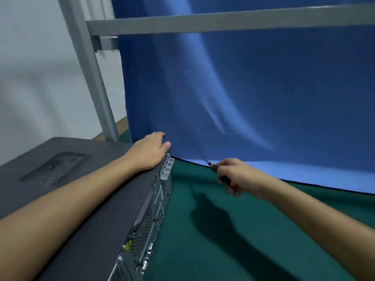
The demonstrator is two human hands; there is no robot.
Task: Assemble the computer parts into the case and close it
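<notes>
A dark grey computer case [97,191] lies flat on the green table, its side panel on top with a perforated vent [58,166]. Its rear face with ports and slots [154,218] points right. My left hand [149,152] rests palm down on the far corner of the panel, fingers straight over the edge. To the right of the case, my right hand [236,176] grips a screwdriver [220,173] with a black and orange handle. Its thin shaft points up and left toward the case's far rear corner, a short way off it.
Green cloth [233,240] covers the table to the right of the case. A blue backdrop [253,94] hangs behind, touching the table. A grey metal frame [95,78] with a crossbar stands at the back left, beside a white wall.
</notes>
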